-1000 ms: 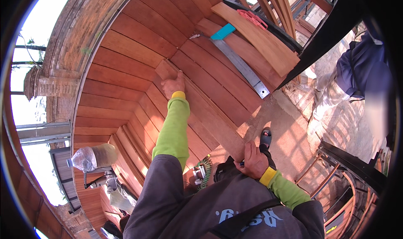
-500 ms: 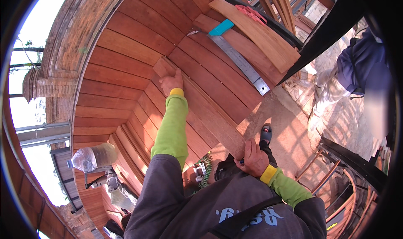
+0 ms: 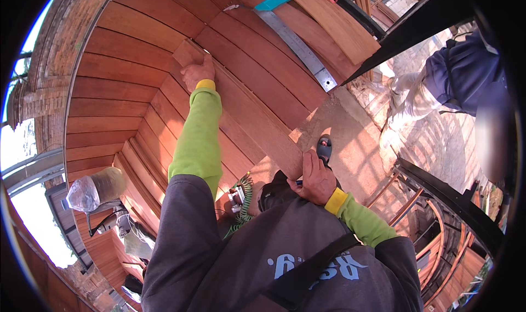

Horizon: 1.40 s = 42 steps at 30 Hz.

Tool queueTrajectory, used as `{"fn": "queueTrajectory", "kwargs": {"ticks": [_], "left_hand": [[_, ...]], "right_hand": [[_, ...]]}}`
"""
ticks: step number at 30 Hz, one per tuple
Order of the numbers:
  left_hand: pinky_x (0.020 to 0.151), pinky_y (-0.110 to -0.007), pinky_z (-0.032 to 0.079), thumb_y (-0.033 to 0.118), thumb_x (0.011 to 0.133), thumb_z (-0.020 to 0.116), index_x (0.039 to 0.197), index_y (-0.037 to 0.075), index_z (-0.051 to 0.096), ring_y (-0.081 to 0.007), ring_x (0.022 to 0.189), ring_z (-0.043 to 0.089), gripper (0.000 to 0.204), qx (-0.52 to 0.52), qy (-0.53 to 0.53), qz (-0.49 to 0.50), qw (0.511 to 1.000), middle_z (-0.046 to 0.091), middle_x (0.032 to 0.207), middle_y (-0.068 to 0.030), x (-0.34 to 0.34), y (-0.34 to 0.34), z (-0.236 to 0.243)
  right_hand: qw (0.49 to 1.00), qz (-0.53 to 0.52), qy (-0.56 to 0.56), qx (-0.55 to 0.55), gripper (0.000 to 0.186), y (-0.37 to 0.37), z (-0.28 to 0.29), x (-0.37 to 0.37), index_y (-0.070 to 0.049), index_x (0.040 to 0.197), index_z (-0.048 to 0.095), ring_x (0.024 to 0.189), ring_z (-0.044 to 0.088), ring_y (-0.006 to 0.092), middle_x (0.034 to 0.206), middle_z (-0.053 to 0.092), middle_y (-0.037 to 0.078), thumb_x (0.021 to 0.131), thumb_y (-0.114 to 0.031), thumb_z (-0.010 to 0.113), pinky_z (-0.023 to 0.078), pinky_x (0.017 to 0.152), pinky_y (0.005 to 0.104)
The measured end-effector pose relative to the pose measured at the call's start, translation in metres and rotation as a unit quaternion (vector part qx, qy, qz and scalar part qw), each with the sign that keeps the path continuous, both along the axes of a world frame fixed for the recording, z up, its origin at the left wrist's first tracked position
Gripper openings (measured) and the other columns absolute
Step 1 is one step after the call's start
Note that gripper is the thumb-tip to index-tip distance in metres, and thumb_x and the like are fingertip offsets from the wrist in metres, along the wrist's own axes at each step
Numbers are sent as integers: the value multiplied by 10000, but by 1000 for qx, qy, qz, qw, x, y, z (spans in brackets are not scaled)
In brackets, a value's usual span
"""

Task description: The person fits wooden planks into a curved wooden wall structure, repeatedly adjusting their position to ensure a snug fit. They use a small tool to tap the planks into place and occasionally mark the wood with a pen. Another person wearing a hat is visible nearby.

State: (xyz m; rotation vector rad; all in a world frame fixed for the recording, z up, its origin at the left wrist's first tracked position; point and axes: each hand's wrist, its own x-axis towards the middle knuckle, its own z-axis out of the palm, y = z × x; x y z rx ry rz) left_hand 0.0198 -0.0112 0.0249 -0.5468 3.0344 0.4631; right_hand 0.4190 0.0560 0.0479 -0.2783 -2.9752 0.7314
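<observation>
Both my hands hold a long wooden board (image 3: 249, 109) that slants from upper left to lower right above the plank surface. Near its far end, my left hand (image 3: 198, 73) is closed round it, with the thumb side toward the top. My right hand (image 3: 316, 181) grips the near end close to my body, fingers over the top face. Beyond the board, a carpenter's square (image 3: 293, 40) with a teal handle and steel blade lies flat on the planks (image 3: 257, 57), beside a curved, lighter board (image 3: 334, 21).
A clear plastic bottle (image 3: 96, 188) stands at left near stacked wood strips (image 3: 137, 164). A coiled green hose (image 3: 244, 202) is by my waist. Another person (image 3: 460, 76) stands at right, beyond a black metal beam (image 3: 411, 40). Curved wooden frames (image 3: 438, 230) sit lower right.
The whole view has shifted, so the planks, square and bottle appear farther left and mostly higher. Both hands keep their hold on the board, with little change in its angle.
</observation>
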Motion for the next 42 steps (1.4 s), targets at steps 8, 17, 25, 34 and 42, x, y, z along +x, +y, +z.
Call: {"fn": "queueTrajectory", "kwargs": {"ticks": [8, 17, 25, 34, 42], "left_hand": [[837, -426, 487, 674, 646, 624, 1100, -94, 371, -350, 1004, 593, 927, -30, -4, 3, 1000, 547, 1093, -265, -14, -5, -15], [824, -426, 488, 781, 645, 533, 1064, -101, 374, -384, 979, 598, 990, -16, 33, -5, 999, 572, 1035, -280, -12, -10, -19], [814, -432, 489, 786, 657, 513, 1051, -118, 381, -401, 947, 605, 995, -4, 56, -29, 998, 573, 1032, -293, -16, -12, -25], [799, -484, 484, 642, 838, 399, 1057, -78, 406, -412, 938, 604, 753, 5, 57, 11, 998, 577, 1026, -285, -4, -4, -16], [787, -489, 489, 568, 861, 428, 1064, -30, 403, -407, 946, 597, 632, 25, 40, 62, 997, 558, 1047, -255, 3, -5, -3]], "right_hand": [[994, -17, -28, -104, 804, 11, 3, 11, 57, 1249, 358, 956, 577, 319, 1231, 433, 212, 713, -440, 691, 534, 641, 342], [831, -354, -144, -403, 246, 26, -38, 86, 7, 1002, 555, 759, 607, 265, 811, 600, 162, 848, -185, 571, 473, 693, 342], [808, -348, -75, -468, 184, 28, -46, 95, 4, 994, 556, 648, 586, 233, 728, 594, 136, 885, -122, 480, 463, 628, 323], [708, -391, -72, -584, 156, 53, -32, 64, -3, 968, 549, 601, 506, 84, 722, 557, 17, 916, -119, 459, 401, 548, 215], [873, -169, 89, -448, 221, 80, 15, -77, 15, 810, 615, 667, 491, 69, 696, 524, 20, 902, -182, 570, 385, 563, 222]]}}
